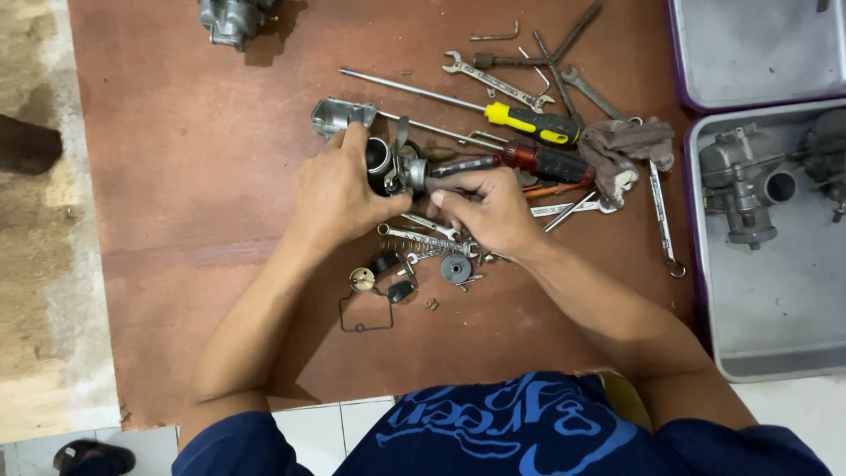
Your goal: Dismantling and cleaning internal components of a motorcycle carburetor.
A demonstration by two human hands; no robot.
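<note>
My left hand (339, 196) grips a small grey metal carburetor body (385, 165) near the middle of a brown board (194, 176). My right hand (492, 210) holds a screwdriver (529, 159) with a dark red and black handle, its shaft lying level and its tip meeting the carburetor body. Just below my hands lie a spring (427, 238), a black round part (456, 269), a brass float piece (361, 279) and a thin black gasket (366, 314).
A yellow-handled screwdriver (529, 123), several wrenches (493, 81), a brown rag (627, 145) and a metal cover (339, 115) lie beyond my hands. Two grey trays (775, 317) stand at the right, one holding another carburetor (745, 181). Another metal part (231, 19) sits at the top left.
</note>
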